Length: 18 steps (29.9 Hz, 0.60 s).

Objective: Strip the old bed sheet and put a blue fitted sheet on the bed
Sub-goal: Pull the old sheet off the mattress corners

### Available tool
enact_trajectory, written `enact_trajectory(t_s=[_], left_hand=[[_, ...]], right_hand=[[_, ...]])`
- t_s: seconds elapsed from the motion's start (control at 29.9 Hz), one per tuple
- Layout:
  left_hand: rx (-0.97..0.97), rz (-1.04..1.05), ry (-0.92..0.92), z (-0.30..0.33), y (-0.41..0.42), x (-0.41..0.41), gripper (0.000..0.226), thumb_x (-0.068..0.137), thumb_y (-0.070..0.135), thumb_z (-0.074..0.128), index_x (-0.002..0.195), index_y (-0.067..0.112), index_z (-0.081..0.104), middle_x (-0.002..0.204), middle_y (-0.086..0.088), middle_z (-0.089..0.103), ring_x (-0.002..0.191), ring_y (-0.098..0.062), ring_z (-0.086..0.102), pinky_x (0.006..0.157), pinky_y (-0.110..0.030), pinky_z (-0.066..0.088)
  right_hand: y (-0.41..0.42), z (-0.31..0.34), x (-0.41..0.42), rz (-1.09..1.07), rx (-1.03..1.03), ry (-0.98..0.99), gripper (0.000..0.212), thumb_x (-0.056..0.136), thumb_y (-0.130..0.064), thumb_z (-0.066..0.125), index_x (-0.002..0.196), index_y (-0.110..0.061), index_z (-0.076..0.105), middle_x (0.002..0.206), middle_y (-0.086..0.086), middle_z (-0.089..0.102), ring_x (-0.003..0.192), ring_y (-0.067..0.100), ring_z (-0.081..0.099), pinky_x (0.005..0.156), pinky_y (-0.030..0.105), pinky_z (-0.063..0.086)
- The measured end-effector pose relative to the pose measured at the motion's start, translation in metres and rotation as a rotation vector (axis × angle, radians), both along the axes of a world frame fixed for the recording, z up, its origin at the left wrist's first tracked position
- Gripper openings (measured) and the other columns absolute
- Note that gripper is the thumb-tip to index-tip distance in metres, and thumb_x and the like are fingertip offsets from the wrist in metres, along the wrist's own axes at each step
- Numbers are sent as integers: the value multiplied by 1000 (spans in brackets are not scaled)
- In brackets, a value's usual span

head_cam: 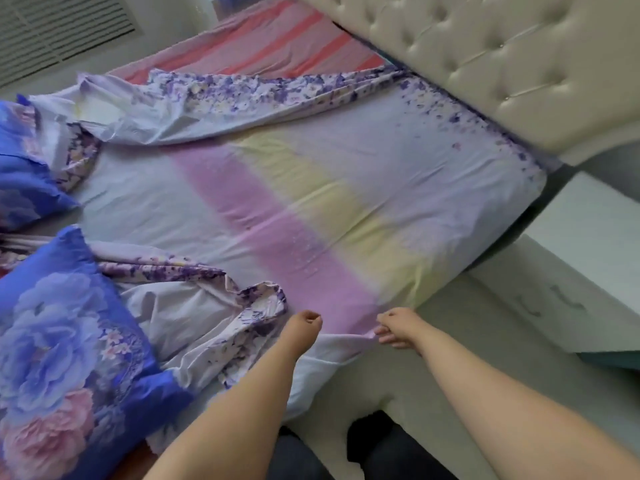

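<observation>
Both hands [349, 325] grip the sheet [311, 209] at the mattress edge.

Bedroom furnishings around the bed

A tufted headboard [485, 57] and a white nightstand [588, 271] are seen beyond the grip, rightward.

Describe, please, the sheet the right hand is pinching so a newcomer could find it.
Start at the cream tufted headboard; the old sheet covers the mattress below it. The right hand pinches its near edge. Unlike the blue rose-print bedding, it is pale lilac with pink and yellow bands.
</observation>
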<state>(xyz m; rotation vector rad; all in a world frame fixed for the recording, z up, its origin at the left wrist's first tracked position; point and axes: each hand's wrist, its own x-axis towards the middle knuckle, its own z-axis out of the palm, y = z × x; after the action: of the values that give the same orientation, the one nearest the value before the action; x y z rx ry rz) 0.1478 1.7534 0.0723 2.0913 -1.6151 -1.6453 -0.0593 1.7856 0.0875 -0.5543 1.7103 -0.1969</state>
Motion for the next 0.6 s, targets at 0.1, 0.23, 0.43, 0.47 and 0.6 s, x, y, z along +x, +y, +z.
enact_trajectory(t_s=[0.1, 0.23, 0.43, 0.47, 0.6], left_hand=[[16, -75, 64, 19, -3, -90, 12, 95, 23, 49, 96, 19, 61, 84, -6, 56, 76, -18, 46, 68, -23, 36], [26, -178, 69, 32, -27, -162, 13, 95, 25, 48, 100, 21, 60, 85, -2, 55, 80, -19, 48, 71, -23, 36], [5, -170, 6, 8, -98, -232, 25, 96, 20, 51, 110, 5, 65, 93, -8, 62, 81, -19, 51, 67, -23, 36], [3, -178, 5, 3, -111, -245, 26, 96, 20, 51, 111, 5, 65, 96, -10, 64, 82, -20, 53, 69, -23, 37], [33, -222, 11, -12, -174, -310, 23, 96, 21, 51, 107, 7, 65, 103, -13, 67, 90, -24, 59, 72, -25, 39]], right_hand=[[7, 7, -88, -196, -24, 34, 17, 99, -24, 42, 85, -18, 49, 79, -2, 59, 62, 11, 54, 58, 20, 32], [3, 8, -152, -343, -35, -8, 11, 97, -21, 44, 88, -17, 49, 80, 0, 60, 64, 14, 55, 62, 23, 38], [-36, -4, -215, -445, -15, -107, 9, 98, -24, 44, 97, -18, 50, 85, 1, 61, 67, 15, 56, 67, 26, 40], [-46, -7, -230, -465, -12, -105, 9, 99, -24, 43, 98, -17, 50, 86, 1, 61, 68, 16, 56, 68, 27, 40], [-93, -15, -301, -635, -18, -76, 13, 99, -22, 44, 107, -14, 50, 85, 2, 62, 69, 16, 58, 64, 25, 42]])
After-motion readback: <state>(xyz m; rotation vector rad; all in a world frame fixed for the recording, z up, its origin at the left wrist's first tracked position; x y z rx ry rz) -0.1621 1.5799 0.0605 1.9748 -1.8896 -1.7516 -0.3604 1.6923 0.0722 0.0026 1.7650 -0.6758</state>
